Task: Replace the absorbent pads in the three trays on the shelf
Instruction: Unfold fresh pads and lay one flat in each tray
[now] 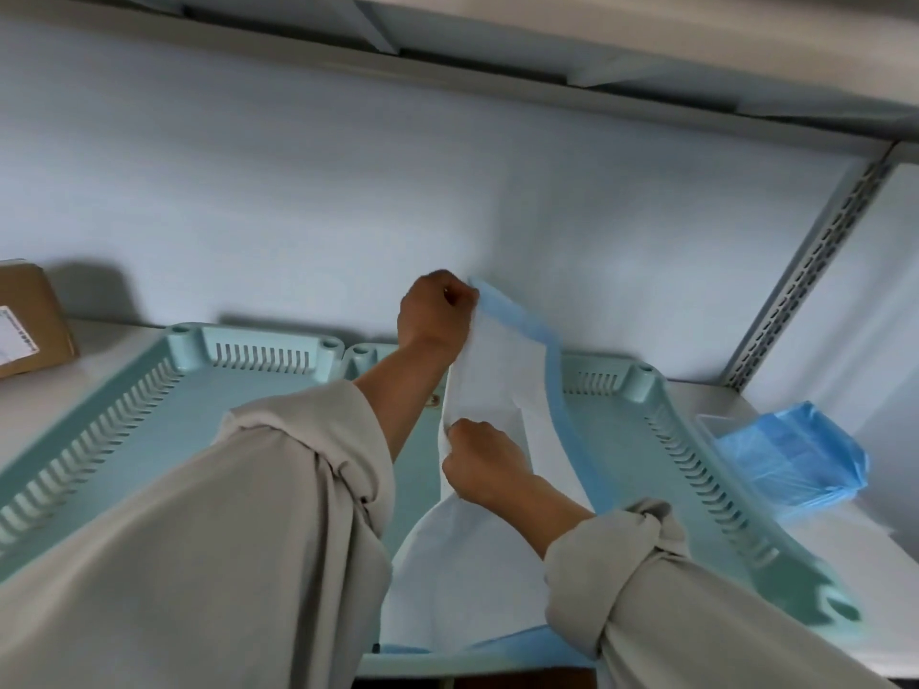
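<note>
Your shelf runs across the lower half of the frame, with a slotted upright at the right and another shelf's underside along the top. Two pale green trays sit side by side on it, touching at their far corners. The left tray lies at centre left, its slotted walls showing and your left sleeve covering its near part. The right tray lies at centre right and holds the pad, white with a blue border. The pad's near part lies in the tray bottom; its far part is lifted and partly folded above the tray's back wall.

Your left hand, at frame centre, pinches the pad's raised far edge, fingers curled on it. Your right hand, just below it, grips the pad's left edge lower down, fingers closed on the material. Your right sleeve is rolled up at lower right.

A blue plastic packet rests on the shelf just right of the right tray. A brown carton with a white label sits at the left edge.
</note>
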A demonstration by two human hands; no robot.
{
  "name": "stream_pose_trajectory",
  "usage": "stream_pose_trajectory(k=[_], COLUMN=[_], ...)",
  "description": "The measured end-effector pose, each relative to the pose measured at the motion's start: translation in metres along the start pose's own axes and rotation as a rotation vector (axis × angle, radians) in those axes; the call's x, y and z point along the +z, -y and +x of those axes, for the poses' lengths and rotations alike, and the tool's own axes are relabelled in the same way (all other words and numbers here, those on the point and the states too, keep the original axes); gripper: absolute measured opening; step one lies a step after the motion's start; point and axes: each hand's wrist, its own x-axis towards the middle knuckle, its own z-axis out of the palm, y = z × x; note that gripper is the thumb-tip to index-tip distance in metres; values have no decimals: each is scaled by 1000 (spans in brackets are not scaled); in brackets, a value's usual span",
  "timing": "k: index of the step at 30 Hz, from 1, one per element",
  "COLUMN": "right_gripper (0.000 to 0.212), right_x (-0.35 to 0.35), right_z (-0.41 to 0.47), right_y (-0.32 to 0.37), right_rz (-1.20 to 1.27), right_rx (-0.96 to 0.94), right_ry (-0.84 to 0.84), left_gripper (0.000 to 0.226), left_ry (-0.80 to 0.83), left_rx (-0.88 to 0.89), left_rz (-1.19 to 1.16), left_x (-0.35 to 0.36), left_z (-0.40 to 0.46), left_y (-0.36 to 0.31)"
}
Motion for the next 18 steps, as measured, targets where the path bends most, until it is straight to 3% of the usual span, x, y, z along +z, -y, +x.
stream_pose_trajectory(k=[4, 7, 9, 10, 12, 15, 18], right_gripper=[13, 9, 20, 30, 54, 80, 68], right_x=[4, 7, 9, 10, 12, 10, 10], right_z=[3, 6, 7, 7, 6, 2, 8], right_y=[-3, -3, -1, 0, 2, -3, -26], right_rz=[82, 103, 137, 189, 414, 606, 449], right_rx=[42, 41, 28, 10, -23, -32, 24], right_ry=[42, 7, -36, -24, 118, 326, 160], left_gripper=[12, 56, 26, 13, 20, 41, 47], left_ry=[-13, 228, 330, 294, 178, 306, 464], left_rx=[-65, -307, -349, -350, -383, -496, -699], left_rz=[-155, -171, -103, -96, -182, -298, -72], left_x=[-1, -4, -4, -5, -9, -20, -27], left_z=[-3, -17, -23, -25, -21, -30, -66], left_y=[0, 19, 36, 41, 47, 57, 85])
